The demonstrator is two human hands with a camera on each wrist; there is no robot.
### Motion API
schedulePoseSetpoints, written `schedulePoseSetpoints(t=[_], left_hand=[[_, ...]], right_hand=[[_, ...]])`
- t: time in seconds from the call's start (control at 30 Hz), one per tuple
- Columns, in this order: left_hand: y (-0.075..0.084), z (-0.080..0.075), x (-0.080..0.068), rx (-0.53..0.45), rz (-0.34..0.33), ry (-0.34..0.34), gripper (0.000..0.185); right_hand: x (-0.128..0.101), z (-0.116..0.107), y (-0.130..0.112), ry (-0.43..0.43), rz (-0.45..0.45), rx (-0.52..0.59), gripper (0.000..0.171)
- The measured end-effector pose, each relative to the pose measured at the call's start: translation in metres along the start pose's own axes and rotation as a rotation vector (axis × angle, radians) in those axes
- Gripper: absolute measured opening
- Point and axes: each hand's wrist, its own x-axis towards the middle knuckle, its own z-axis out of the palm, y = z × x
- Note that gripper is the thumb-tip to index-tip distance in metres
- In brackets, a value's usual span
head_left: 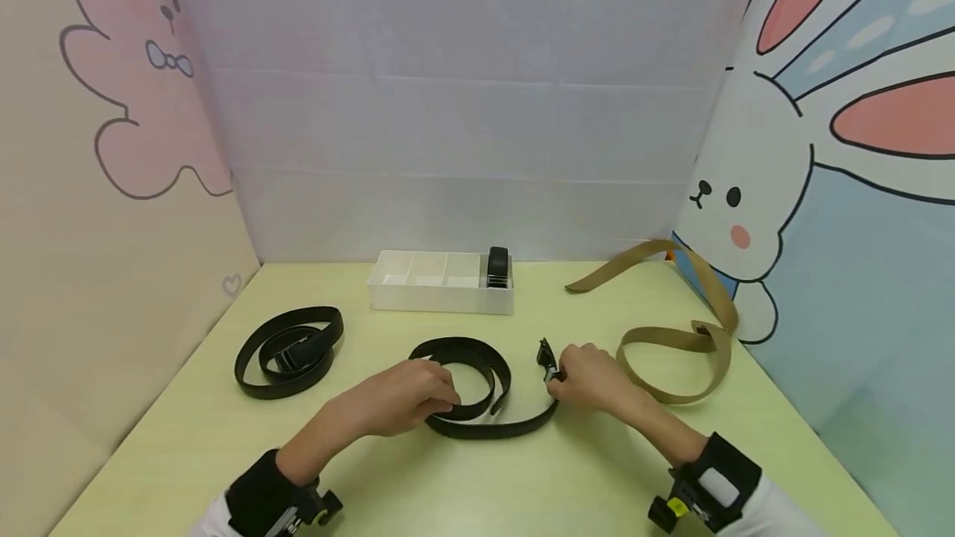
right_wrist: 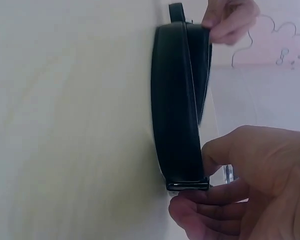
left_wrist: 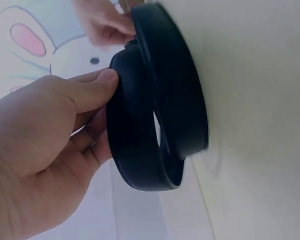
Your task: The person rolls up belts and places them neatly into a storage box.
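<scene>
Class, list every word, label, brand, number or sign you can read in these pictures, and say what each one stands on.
There are none: no readable text shows in any view.
The wall panels carry only cartoon animal drawings.
The black belt held by the left hand and right hand shows no legible marking.

The left hand (head_left: pixel 414 398) lies over the near coil of the black belt (head_left: pixel 477 392), so the strap beneath its fingers is out of sight. The right hand (head_left: pixel 589 378) covers most of the buckle (head_left: pixel 547 359); its make is too small to tell from the head view. On the right wrist view the buckle (right_wrist: pixel 188 186) peeks out between thumb and fingers, the rest covered. The tan belt (head_left: pixel 675 338) has its far end tucked behind the rabbit panel (head_left: pixel 821 189). What sits rolled in the white tray (head_left: pixel 440 292) is too small to make out.
</scene>
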Motion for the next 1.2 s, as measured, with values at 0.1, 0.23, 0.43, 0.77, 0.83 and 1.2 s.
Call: schedulePoseSetpoints(t=[0.1,0.23,0.43,0.77,0.83,1.2], left_hand=[[-0.012,-0.008,-0.013,0.001,-0.029,0.037,0.019],[-0.027,-0.012,-0.032,-0.045,-0.084,0.057,0.021],[-0.034,-0.009,-0.046,-0.127,-0.124,0.041,0.021],[-0.031,-0.004,-0.046,-0.162,-0.078,0.056,0.018],[-0.030,-0.002,-0.046,-0.151,-0.081,0.073,0.017],[-0.024,0.004,-0.030,-0.107,-0.064,0.168,0.014]], right_hand=[[0.004,-0.007,0.013,0.008,-0.024,0.010,0.051],[0.014,-0.007,0.042,0.045,-0.094,0.026,0.049],[0.022,-0.008,0.057,0.050,-0.098,0.043,0.049],[0.030,-0.011,0.041,0.071,0.019,-0.012,0.052],[0.031,-0.011,0.038,0.070,0.025,-0.014,0.052],[0.038,-0.007,0.023,0.039,0.009,-0.026,0.050]])
